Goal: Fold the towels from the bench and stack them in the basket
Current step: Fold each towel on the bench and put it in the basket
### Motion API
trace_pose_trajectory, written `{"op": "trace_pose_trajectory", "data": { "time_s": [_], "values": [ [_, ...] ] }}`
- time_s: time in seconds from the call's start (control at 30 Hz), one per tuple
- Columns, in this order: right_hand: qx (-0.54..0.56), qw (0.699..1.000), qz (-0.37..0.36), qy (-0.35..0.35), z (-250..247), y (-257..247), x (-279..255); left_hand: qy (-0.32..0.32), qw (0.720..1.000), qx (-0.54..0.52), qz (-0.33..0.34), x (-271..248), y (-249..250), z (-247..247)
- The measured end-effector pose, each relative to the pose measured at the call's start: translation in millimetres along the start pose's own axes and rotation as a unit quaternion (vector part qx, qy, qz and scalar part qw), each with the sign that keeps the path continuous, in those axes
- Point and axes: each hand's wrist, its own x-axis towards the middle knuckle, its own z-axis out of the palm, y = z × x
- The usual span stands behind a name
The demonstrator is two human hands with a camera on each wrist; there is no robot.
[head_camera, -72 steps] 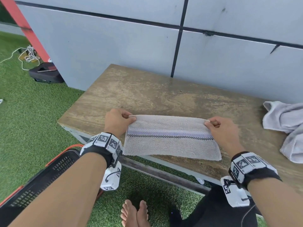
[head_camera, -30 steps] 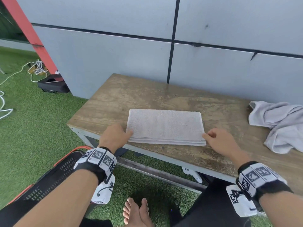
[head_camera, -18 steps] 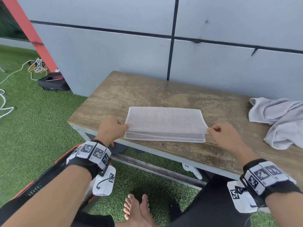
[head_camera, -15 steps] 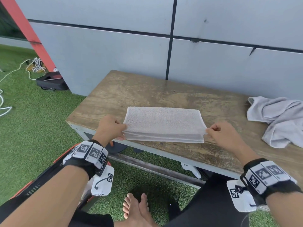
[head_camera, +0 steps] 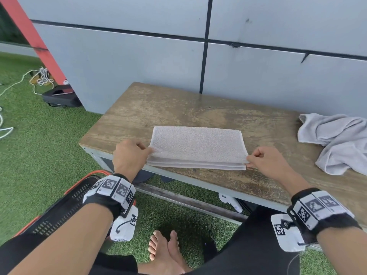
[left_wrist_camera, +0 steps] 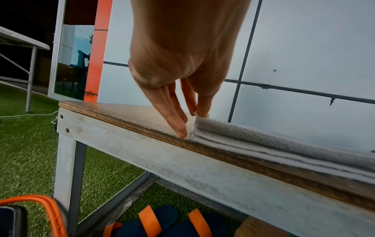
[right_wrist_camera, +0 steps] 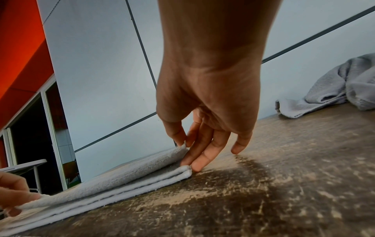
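Note:
A grey folded towel [head_camera: 196,147] lies in several layers at the front edge of the wooden bench [head_camera: 178,108]. My left hand [head_camera: 149,150] pinches the top layer's near left corner between thumb and finger, shown up close in the left wrist view [left_wrist_camera: 198,114]. My right hand [head_camera: 248,161] pinches the top layer's near right corner [right_wrist_camera: 183,144], its other fingers touching the lower layers. Both corners are raised slightly off the layers below. A black basket [head_camera: 65,207] with an orange rim stands on the grass at my lower left, partly hidden by my left arm.
A crumpled grey towel [head_camera: 337,139] lies on the bench's right end. A grey panelled wall backs the bench. Under the bench are blue-and-orange sandals [left_wrist_camera: 162,224] and a cardboard box [left_wrist_camera: 255,227]. A black case [head_camera: 59,98] and cables lie on the grass at far left.
The towel, first held up by both hands, was folded over and laid flat. Both hands then moved to its near corners and now pinch the top layer, lifting it slightly.

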Motion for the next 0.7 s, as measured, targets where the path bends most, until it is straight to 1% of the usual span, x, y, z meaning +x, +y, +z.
{"op": "trace_pose_trajectory", "data": {
  "time_s": [0.1,0.23,0.3,0.4,0.57,0.7],
  "values": [
    [0.002,1.0,0.0,-0.007,-0.8,-2.0,-1.1,-0.017,0.999,-0.05,-0.005,0.1,0.2,-0.3],
    [0.008,1.0,-0.01,0.005,-2.2,-5.8,-5.8,-0.06,0.988,-0.134,-0.043,6.0,-3.0,-1.8],
    [-0.005,1.0,-0.014,0.005,-1.5,-6.2,-9.1,-0.082,0.983,-0.156,-0.059,6.9,-5.3,-3.0],
    [-0.039,0.999,-0.014,-0.003,1.5,-0.9,-10.5,-0.103,0.979,-0.163,-0.066,6.0,-8.6,-0.6],
    [-0.047,0.998,-0.033,0.004,5.6,5.5,-13.4,-0.074,0.99,-0.109,-0.058,8.2,-9.6,3.7],
    [-0.06,0.997,-0.054,0.007,9.3,11.5,-12.9,-0.073,0.993,-0.081,-0.041,5.3,-12.7,7.0]
  ]
}}
